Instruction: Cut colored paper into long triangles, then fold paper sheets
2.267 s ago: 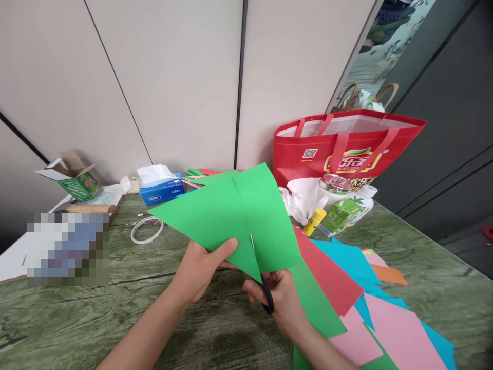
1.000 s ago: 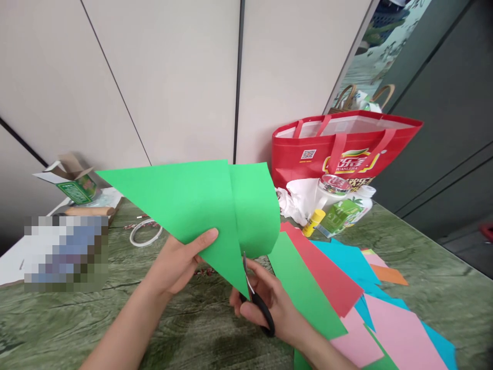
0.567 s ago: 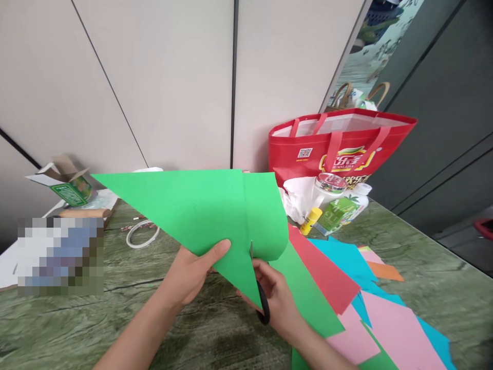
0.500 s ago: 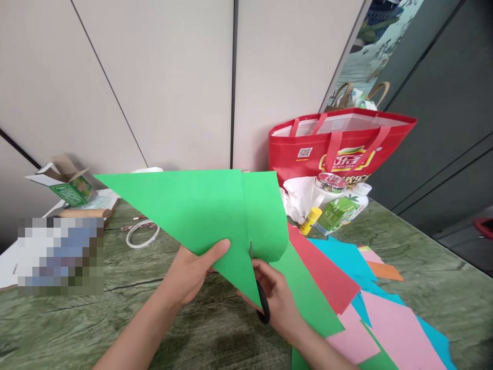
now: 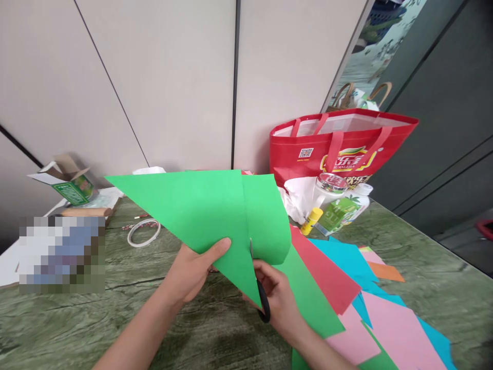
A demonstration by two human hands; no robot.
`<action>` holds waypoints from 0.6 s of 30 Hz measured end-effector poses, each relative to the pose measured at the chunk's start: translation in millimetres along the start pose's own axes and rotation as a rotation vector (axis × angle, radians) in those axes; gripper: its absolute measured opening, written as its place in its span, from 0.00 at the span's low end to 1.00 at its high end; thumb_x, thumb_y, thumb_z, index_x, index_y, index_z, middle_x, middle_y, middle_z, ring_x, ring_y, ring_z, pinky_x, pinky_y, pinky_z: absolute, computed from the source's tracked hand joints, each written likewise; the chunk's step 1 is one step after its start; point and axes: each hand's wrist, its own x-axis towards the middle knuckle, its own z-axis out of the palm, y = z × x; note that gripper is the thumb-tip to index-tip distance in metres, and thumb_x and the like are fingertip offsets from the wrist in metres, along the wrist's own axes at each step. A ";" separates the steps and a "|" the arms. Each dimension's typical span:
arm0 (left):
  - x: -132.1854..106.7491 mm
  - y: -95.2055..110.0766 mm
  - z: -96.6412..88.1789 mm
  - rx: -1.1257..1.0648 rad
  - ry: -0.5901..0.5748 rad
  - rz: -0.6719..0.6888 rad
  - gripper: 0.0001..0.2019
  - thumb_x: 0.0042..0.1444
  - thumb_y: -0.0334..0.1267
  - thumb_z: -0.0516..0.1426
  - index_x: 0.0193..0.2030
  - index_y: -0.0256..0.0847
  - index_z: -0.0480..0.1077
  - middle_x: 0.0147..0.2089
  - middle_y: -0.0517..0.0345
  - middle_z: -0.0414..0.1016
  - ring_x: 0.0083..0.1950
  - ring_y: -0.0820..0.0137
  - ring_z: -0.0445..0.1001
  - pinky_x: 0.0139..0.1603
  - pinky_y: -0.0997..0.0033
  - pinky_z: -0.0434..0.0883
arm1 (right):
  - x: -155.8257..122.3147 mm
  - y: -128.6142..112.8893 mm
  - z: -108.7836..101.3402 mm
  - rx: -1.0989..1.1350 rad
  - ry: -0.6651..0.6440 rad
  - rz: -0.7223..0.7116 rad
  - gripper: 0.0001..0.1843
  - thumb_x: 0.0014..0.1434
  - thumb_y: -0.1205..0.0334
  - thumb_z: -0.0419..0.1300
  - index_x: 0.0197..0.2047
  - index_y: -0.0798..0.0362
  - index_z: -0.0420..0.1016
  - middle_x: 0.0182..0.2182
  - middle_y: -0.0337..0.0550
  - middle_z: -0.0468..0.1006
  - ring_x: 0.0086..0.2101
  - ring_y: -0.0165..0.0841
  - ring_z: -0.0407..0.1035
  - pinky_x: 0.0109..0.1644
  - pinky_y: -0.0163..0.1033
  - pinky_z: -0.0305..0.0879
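A large sheet of green paper (image 5: 200,205) is held up above the table, with a crease running down it and its right flap curling away. My left hand (image 5: 198,270) pinches the sheet's lower edge, thumb on top and fingers underneath. In my right hand (image 5: 275,293) is a pair of scissors (image 5: 263,303) with black handles. One blade tip shows in front of the paper beside the crease; the rest of the blades is partly hidden. Below the crease the cut separates the pointed left piece from the curled flap.
Coloured paper sheets (image 5: 400,318) lie overlapping at the right. Behind them stand a yellow glue stick (image 5: 311,221), a green carton (image 5: 339,215), a lidded jar (image 5: 327,192) and a red bag (image 5: 296,164). A tape roll (image 5: 144,234) and a small open box (image 5: 75,187) sit at the left.
The green sheet's left tip has shifted slightly right, and its curled flap bulges a little farther right and down. Both hands keep nearly the same place and grip.
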 end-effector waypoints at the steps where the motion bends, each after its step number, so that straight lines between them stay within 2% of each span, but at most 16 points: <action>1: 0.0 -0.5 0.0 0.000 0.002 0.001 0.19 0.41 0.36 0.64 0.43 0.39 0.71 0.43 0.53 0.77 0.41 0.66 0.73 0.36 0.71 0.72 | 0.1 0.9 0.0 -0.001 0.012 0.002 0.14 0.35 0.71 0.69 0.29 0.52 0.75 0.22 0.35 0.75 0.25 0.28 0.67 0.30 0.29 0.61; 7: -0.8 -1.9 1.5 -0.016 0.016 -0.004 0.17 0.40 0.36 0.65 0.39 0.39 0.73 0.41 0.54 0.78 0.39 0.67 0.73 0.35 0.72 0.72 | 1.1 5.4 0.1 0.035 0.050 0.023 0.14 0.33 0.70 0.70 0.27 0.52 0.75 0.19 0.34 0.73 0.22 0.27 0.63 0.22 0.28 0.59; 13: -0.4 -2.7 3.0 -0.046 0.026 -0.009 0.19 0.39 0.36 0.65 0.42 0.39 0.72 0.41 0.54 0.78 0.39 0.68 0.73 0.35 0.72 0.72 | 0.9 6.9 -0.7 0.049 0.068 0.045 0.15 0.31 0.69 0.70 0.27 0.52 0.76 0.20 0.35 0.73 0.22 0.27 0.63 0.21 0.27 0.59; 18: 0.9 -4.8 2.3 -0.062 0.021 -0.010 0.18 0.40 0.36 0.65 0.41 0.39 0.72 0.40 0.55 0.78 0.37 0.69 0.73 0.35 0.72 0.72 | 1.3 12.2 -3.1 0.076 0.070 0.053 0.16 0.31 0.68 0.71 0.28 0.51 0.77 0.20 0.36 0.74 0.22 0.28 0.63 0.20 0.28 0.59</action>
